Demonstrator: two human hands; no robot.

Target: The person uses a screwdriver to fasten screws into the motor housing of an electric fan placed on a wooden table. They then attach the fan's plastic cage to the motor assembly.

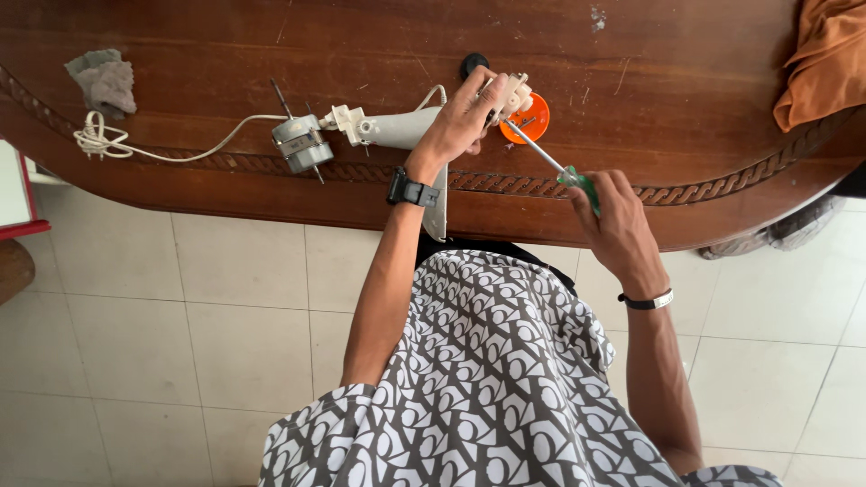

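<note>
My left hand [462,117] grips a small white plastic part [511,94] at the end of a white plastic housing [394,128] lying on the dark wooden table [631,81]. My right hand [615,215] holds a green-handled screwdriver [577,183], its metal shaft pointing up-left with the tip at the white part. A small silver motor [301,143] with a shaft sits at the housing's left end, and a white cord [171,144] runs left from it to a coil. An orange round lid [532,118] lies just behind the white part.
A grey rag [105,79] lies at the table's far left and an orange cloth [825,59] at its right end. A small black round piece [472,64] sits beyond my left hand. White floor tiles [180,343] lie below the carved table edge.
</note>
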